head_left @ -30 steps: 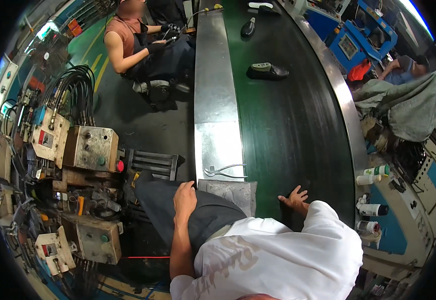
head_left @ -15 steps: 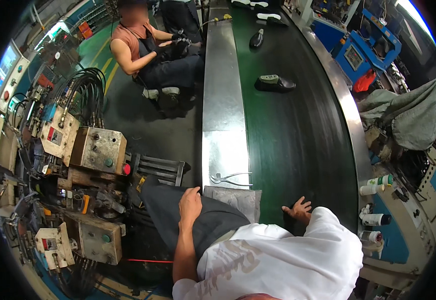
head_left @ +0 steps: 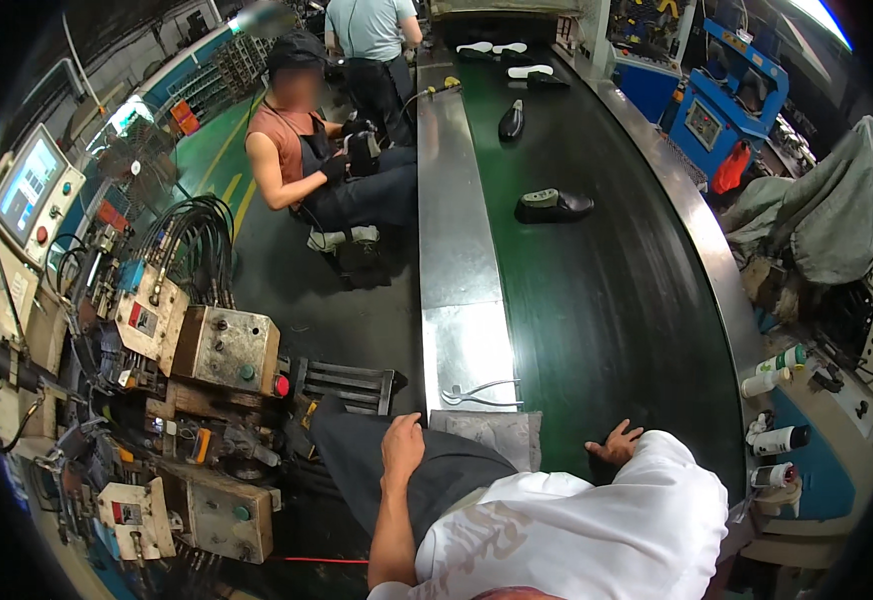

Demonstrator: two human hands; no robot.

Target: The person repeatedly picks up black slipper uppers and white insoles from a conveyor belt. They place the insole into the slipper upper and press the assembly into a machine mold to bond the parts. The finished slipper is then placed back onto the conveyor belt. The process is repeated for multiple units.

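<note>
My left hand [head_left: 403,448] rests flat on my dark-trousered thigh and holds nothing. My right hand [head_left: 618,444] lies with spread fingers on the near end of the dark green conveyor belt [head_left: 607,310], also holding nothing. A pair of metal pincers [head_left: 479,394] lies on the steel side rail [head_left: 460,270] just beyond my left hand, next to a grey cloth pad [head_left: 492,431]. A black shoe [head_left: 551,206] sits on the belt farther off, with more shoes [head_left: 513,121] toward the far end.
A seated person [head_left: 332,165] works on a dark shoe left of the rail; another person [head_left: 372,40] stands behind. Machinery with hoses, control boxes and a screen [head_left: 207,345] fills the left. Bottles [head_left: 775,372] stand at the right edge, near blue machines [head_left: 717,110] and a covered heap.
The view has tilted so more of the far belt and the people show. My right hand has slid slightly back toward me on the belt. My left hand stays on my thigh.
</note>
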